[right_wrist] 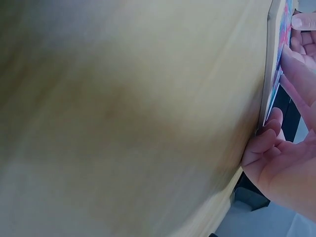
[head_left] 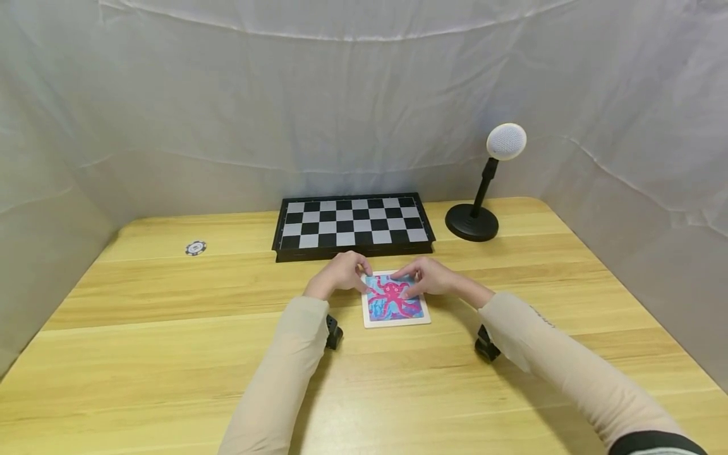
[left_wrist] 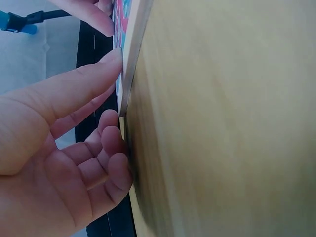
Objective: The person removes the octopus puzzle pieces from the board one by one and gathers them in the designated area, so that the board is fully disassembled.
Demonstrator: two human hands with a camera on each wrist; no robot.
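Observation:
A square board with a pale rim lies flat on the table, bearing a picture of a pink octopus on blue. My left hand rests at its left side, the thumb touching the picture near the edge. From the right, my right hand reaches over the board, thumb and index fingertips on the picture. The left wrist view shows the outer fingers loosely bent beside the board's corner. In the right wrist view, the other fingers rest bent by the board's edge. Neither hand lifts it.
Behind the hands lies a black-and-white checkered board in a black frame. A round-headed stand with a black base is at the back right. One poker chip lies at the left. Pale curtains surround the wooden table.

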